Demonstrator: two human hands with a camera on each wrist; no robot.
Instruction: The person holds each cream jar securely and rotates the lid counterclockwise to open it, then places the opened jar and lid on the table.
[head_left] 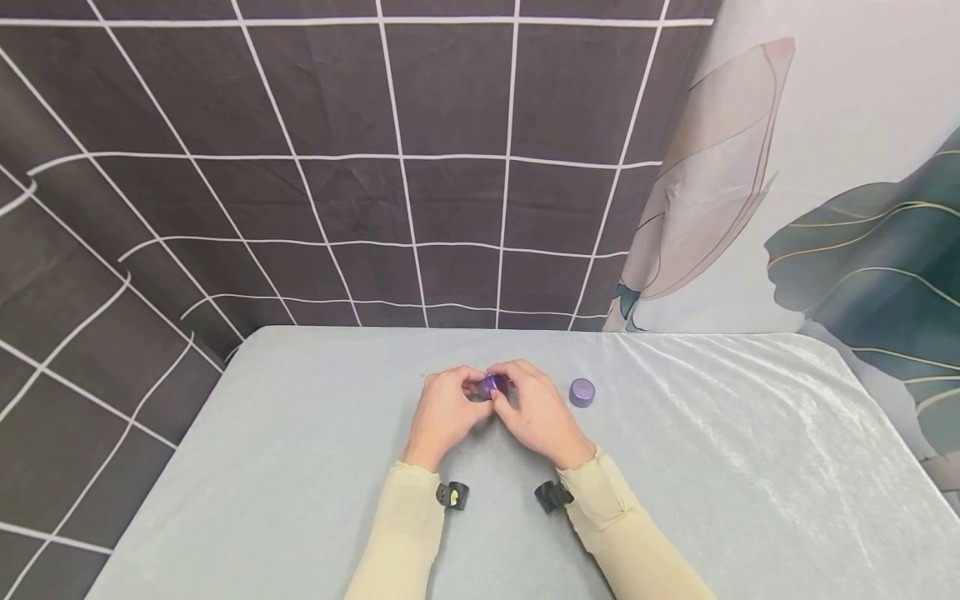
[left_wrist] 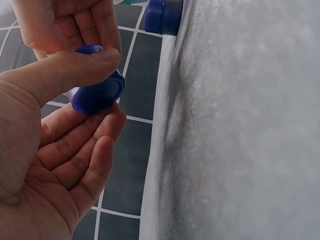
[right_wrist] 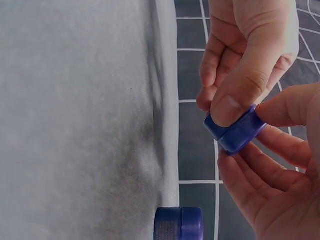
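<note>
A small purple screw-lid jar (head_left: 492, 386) is between both hands, tilted, close over the table. In the right wrist view it shows blue, with a seam between its lid (right_wrist: 244, 133) and its body (right_wrist: 213, 127). My left hand (head_left: 444, 415) grips the body, thumb (left_wrist: 82, 67) on one side and fingertips on the other. My right hand (head_left: 537, 414) pinches the lid between thumb and fingers. In the head view the fingers hide part of the jar. A second purple jar (head_left: 582, 392) stands upright on the table, right of my right hand.
Pale grey velvety cloth covers the table (head_left: 285, 467). Behind it and along the left hangs a dark curtain (head_left: 450, 200) with a white grid. A white curtain with leaf patterns (head_left: 862, 217) hangs at the right. Each wrist wears a small black camera (head_left: 453, 496).
</note>
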